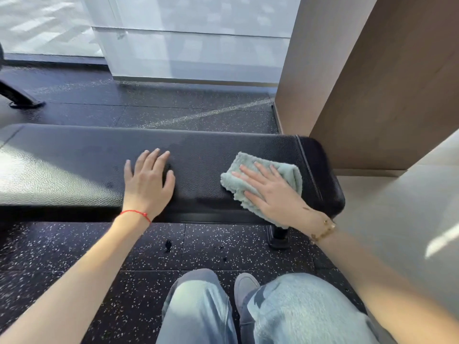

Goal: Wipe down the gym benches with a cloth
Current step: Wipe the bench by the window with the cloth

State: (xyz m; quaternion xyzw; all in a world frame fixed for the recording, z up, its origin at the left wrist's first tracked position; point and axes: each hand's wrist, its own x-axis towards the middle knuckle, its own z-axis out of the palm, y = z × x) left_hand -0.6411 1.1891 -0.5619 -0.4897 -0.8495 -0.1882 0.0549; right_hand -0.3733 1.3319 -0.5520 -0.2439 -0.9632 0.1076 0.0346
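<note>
Head view. Person is crouching or kneeling at a black padded bench, its surface (82, 175) running across the frame; all places below are given relative to the bench.

Right hand (269, 192) is lying flat, fingers straight and spread, pressing the cloth (285, 171) onto the surface near the bench's right end. Cloth is pale green, folded, bunched under the palm, one edge reaching the near rim. It is not gripped, only pinned under an open palm.

Left hand (146, 180) is resting open on the surface around mid-bench, fingers straight, holding nothing; likely bracing.

Floor (99, 249) below the bench is dark speckled rubber. A bench leg (279, 235) is showing under the right end.

Step in hand, as I judge it: wiping the right end of the top. The long stretch left of the left hand is probably still to do. Next move calls for sliding the cloth leftward with steady flat pressure and shifting the left hand out of its path.
</note>
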